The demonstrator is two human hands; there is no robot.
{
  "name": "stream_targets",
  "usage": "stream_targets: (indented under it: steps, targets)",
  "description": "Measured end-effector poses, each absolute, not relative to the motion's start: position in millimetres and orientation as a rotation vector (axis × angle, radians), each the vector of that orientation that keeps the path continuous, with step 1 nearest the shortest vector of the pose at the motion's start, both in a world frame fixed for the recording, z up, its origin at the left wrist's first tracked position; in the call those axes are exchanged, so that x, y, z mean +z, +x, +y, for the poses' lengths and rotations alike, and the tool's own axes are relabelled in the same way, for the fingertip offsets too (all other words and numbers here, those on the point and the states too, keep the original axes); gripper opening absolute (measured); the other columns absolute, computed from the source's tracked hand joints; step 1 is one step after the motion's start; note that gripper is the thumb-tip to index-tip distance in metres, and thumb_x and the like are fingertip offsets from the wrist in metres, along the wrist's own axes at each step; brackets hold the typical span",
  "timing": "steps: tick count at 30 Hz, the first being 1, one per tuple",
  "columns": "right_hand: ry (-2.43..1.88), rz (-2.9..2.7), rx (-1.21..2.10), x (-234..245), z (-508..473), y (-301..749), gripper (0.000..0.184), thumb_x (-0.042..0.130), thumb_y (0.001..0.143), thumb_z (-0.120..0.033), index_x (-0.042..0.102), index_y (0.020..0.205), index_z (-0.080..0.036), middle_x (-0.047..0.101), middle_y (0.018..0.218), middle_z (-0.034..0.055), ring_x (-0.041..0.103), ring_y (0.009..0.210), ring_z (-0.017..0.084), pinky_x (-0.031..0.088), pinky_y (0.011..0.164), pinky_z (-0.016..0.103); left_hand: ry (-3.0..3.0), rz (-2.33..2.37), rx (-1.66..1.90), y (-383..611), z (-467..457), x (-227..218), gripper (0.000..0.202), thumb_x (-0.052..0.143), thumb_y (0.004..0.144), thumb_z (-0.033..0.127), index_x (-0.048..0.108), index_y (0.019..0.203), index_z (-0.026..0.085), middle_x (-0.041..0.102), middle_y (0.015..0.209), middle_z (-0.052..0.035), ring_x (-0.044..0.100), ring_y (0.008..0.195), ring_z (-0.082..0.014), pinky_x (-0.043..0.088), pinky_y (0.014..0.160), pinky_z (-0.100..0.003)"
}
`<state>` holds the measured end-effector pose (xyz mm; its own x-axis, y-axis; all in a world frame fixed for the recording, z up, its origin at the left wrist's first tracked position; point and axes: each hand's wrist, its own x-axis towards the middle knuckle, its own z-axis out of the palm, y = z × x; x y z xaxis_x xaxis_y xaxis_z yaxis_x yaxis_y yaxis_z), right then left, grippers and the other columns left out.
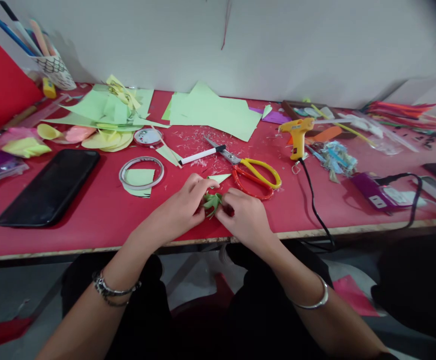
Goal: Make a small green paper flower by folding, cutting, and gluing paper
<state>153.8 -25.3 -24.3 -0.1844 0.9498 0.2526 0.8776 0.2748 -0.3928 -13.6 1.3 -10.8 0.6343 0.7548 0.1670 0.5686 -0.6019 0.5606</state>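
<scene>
Between my two hands is a small green paper piece (212, 203) cut into leaf-like strips. My left hand (187, 202) pinches it from the left, fingers closed. On the other side my right hand (245, 214) grips its right edge with thumb and fingertips. Just beyond the fingers lies a pale green paper scrap (221, 178). Scissors (254, 176) with one red and one yellow handle rest right behind my right hand. A white marker with a black cap (202, 155) lies by their blades.
A roll of tape (141, 173) and a black phone (50, 187) lie to the left. Pale green sheets (213, 114) are at the back. A yellow glue gun (298, 137) trails a black cord over the table's front edge. A purple power strip (375, 194) sits at the right.
</scene>
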Motion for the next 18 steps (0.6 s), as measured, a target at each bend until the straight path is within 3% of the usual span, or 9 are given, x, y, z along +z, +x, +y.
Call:
stream_targets:
  steps: [7,18]
  targets:
    - [-1.639,-2.117,0.200,-23,-25,154,0.019,0.047,0.073,-0.020,0.047,0.054,-0.016,0.045,0.056,-0.0012,0.033,0.048,0.007,0.019,0.046,0.023,2.307,1.087,0.581,-11,5,-14,0.026,0.047,0.080,0.017,0.040,0.105,0.018,0.053,0.077,0.0003,0.054,0.069,-0.0115,0.043,0.060,-0.022]
    - [-1.734,-2.076,0.130,-23,-22,164,0.017,0.050,0.067,-0.020,0.041,0.053,-0.017,0.044,0.055,-0.0026,0.030,0.046,0.006,0.017,0.044,0.022,2.309,1.124,0.531,-16,4,-10,0.018,0.049,0.080,0.019,0.041,0.097,0.019,0.056,0.077,-0.0003,0.055,0.068,-0.0124,0.041,0.057,-0.023]
